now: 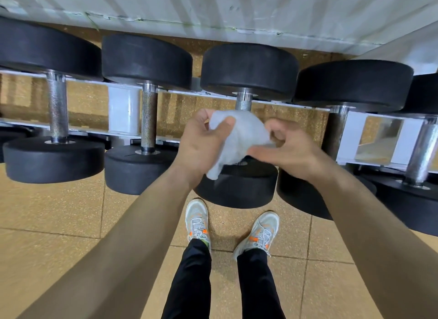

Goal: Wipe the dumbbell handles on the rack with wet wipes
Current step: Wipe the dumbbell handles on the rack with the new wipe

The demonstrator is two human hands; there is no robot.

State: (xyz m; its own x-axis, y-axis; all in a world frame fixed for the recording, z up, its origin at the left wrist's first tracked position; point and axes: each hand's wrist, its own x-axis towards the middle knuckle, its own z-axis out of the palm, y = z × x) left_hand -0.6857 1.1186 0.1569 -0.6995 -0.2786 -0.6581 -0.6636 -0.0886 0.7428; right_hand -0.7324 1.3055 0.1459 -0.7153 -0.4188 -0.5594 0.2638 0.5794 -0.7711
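wet wipe [239,138]: crumpled, held between both hands just above the middle dumbbell's handle, hiding most of it
left hand [201,145]: fingers [204,115] curled, thumb pinching the wipe's left edge
right hand [291,150]: fingers [277,126] curled, pinching the wipe's lower right corner
middle dumbbell [248,69]: black, lying across the white rack [123,110]; only the top of its knurled handle [243,104] shows
floor [59,212]: tan tiles, two grey shoes [198,220] below the hands

1. The left arm [113,242] and right arm [369,223] reach forward, bare.
2. The left hand [201,144] pinches a wipe [241,136] with thumb and fingers.
3. The right hand [292,152], just beside it, pinches the wipe's other edge.
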